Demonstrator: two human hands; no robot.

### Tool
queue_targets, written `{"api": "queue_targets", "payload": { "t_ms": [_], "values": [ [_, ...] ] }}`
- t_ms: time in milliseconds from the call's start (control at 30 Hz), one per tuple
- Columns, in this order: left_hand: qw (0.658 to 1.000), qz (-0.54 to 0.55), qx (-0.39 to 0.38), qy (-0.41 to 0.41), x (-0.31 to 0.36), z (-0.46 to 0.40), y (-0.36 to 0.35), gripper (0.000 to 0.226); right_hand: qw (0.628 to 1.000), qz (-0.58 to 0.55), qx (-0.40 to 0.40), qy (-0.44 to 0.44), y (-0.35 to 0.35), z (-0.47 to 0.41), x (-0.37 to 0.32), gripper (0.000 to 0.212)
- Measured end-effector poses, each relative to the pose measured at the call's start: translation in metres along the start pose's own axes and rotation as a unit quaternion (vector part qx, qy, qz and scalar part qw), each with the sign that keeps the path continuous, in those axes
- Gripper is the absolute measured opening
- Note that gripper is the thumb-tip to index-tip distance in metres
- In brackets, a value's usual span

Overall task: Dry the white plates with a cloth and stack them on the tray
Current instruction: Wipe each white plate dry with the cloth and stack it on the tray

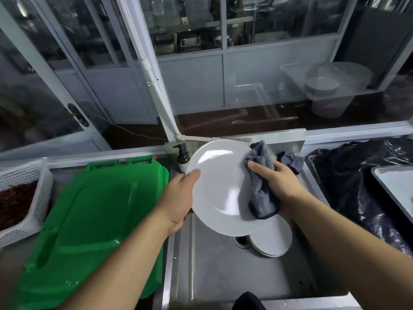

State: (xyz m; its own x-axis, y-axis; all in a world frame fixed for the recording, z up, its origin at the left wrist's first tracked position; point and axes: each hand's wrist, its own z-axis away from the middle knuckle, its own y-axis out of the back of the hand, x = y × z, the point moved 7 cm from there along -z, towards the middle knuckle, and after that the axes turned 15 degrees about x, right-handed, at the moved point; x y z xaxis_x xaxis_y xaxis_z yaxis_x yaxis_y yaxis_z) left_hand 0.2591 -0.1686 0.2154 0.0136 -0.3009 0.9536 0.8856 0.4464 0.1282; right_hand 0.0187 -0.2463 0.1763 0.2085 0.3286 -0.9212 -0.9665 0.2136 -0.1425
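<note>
My left hand (178, 195) grips the plate (223, 189) at nine o'clock; my right hand (276, 180), clutching the cloth (260, 198), presses its three o'clock edge.

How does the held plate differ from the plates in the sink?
The held plate is raised and tilted over the sink, gripped by the left hand and wiped with the grey cloth in the right hand. The sink plates lie flat, stacked, untouched beside the drain. The held plate looks larger, being nearer. Both are white and round.
</note>
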Motion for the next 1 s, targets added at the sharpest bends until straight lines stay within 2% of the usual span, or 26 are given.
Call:
{"api": "queue_targets", "payload": {
  "t_ms": [200, 333, 433, 533, 633, 767, 833, 1000],
  "values": [
    [0.99, 0.032, 0.131, -0.045, -0.005, 0.012, 0.003, 0.05, 0.993, -0.061, 0.095, -0.036, -0.003, 0.012, 0.014, 0.031],
    [0.974, 0.069, 0.205, -0.072, -0.019, 0.038, -0.016, 0.035, 0.975, -0.133, 0.143, -0.111, -0.011, 0.029, 0.047, 0.039],
    [0.974, 0.039, 0.198, -0.104, -0.029, 0.049, -0.027, 0.026, 0.964, -0.173, 0.14, -0.143, -0.012, 0.034, 0.062, 0.039],
    [0.991, 0.052, 0.123, -0.004, -0.041, 0.039, -0.032, 0.033, 0.968, -0.162, 0.11, -0.156, -0.004, 0.029, 0.057, 0.037],
    [0.992, 0.099, 0.067, 0.035, -0.024, 0.024, -0.022, 0.023, 0.988, -0.093, 0.06, -0.108, 0.006, 0.022, 0.037, 0.029],
    [0.997, 0.046, -0.021, 0.056, 0.002, 0.012, -0.008, 0.031, 0.999, -0.007, 0.012, -0.032, 0.012, 0.015, 0.008, 0.034],
    [0.998, 0.035, -0.017, 0.052, 0.008, 0.014, -0.006, 0.031, 1.0, -0.008, 0.01, -0.02, 0.008, 0.015, 0.002, 0.033],
    [0.992, 0.087, 0.085, 0.019, 0.005, 0.021, -0.008, 0.023, 0.995, -0.058, 0.068, -0.043, 0.004, 0.018, 0.009, 0.038]
  ]
}}
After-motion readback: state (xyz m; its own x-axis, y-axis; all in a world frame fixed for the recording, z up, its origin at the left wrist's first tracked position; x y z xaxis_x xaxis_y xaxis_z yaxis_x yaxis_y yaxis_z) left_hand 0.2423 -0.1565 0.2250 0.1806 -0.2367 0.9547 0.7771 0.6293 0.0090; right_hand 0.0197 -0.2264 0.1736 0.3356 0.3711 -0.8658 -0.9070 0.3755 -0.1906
